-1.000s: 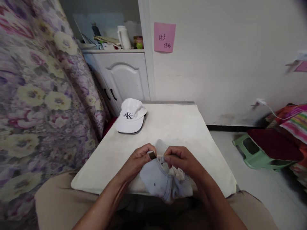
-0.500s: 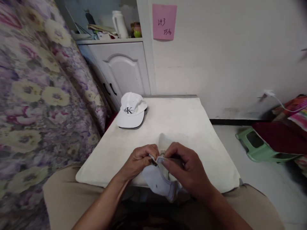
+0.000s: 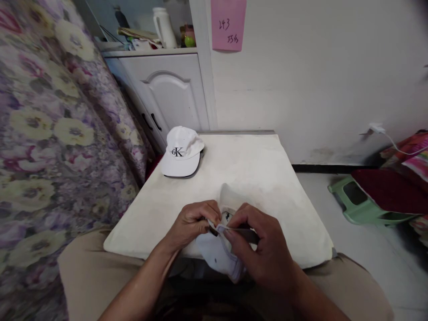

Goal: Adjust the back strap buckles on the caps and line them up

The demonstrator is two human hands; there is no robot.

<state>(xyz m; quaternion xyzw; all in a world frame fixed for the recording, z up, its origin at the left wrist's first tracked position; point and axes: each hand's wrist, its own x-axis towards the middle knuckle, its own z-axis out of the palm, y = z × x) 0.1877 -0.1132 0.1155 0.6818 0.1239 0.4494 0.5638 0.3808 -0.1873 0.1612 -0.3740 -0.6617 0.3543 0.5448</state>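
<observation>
A pale baseball cap (image 3: 214,255) is held over the near edge of the table, its crown toward me and part of its inside showing. My left hand (image 3: 194,222) is closed on the cap's back edge, with a small dark piece, perhaps a buckle, at its fingertips. Thumb and fingers of my right hand (image 3: 267,243) pinch the cap's strap (image 3: 245,233) just to the right. Both hands' fingertips nearly meet, hiding much of the strap. Farther off on the left stands a white cap (image 3: 182,154) with black "CK" lettering, its brim facing me.
The white-covered table (image 3: 247,160) reaches to the wall. Behind its left corner is a white cabinet (image 3: 170,93) bearing a white jug (image 3: 164,27). A flowered curtain (image 3: 60,147) hangs at the left; a green stool (image 3: 357,200) stands on the floor at right.
My right hand has shifted slightly down and right, and more of the strap shows between its fingers. A dark mark inside the cap is now visible. My left hand keeps its pinch.
</observation>
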